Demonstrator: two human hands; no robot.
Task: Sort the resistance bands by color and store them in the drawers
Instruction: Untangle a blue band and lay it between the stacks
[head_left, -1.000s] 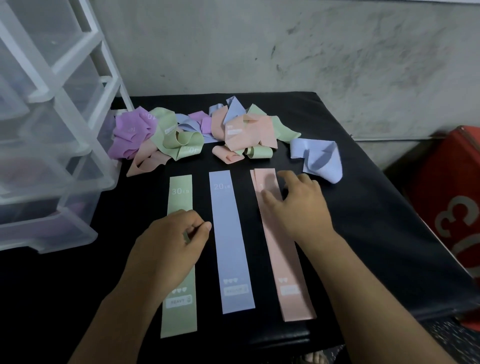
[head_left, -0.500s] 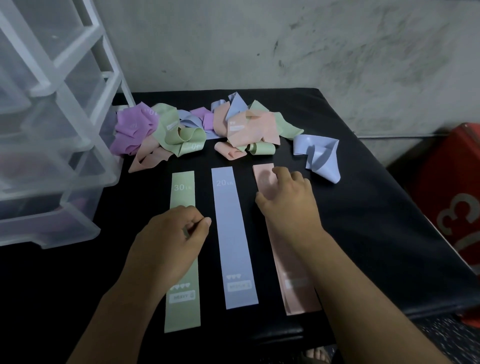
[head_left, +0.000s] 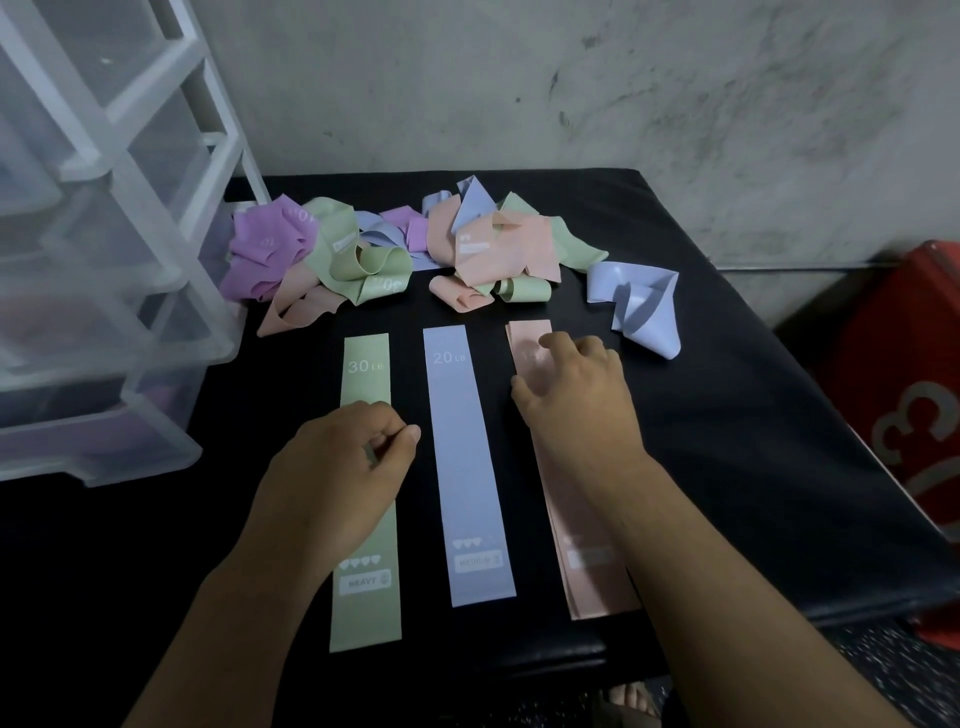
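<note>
Left hand (head_left: 337, 478) curled, thumb and forefinger pinching green band (head_left: 366, 364) (30 LB, leftmost strip). Right hand (head_left: 571, 405) flat, fingers straight, pressing far end of pink band (head_left: 597, 571). Blue band (head_left: 467, 467) lies between. Unsorted pile (head_left: 363, 260) far side; drawers (head_left: 104, 260) left.

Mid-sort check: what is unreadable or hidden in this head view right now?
Head view only.
1. Weight print on pink band: covered by right hand.
2. Contents of drawers: blurred by frosted plastic, cut by left edge.
3. Grip of left hand on green band: pinching or resting, curled fingers hide it.
</note>
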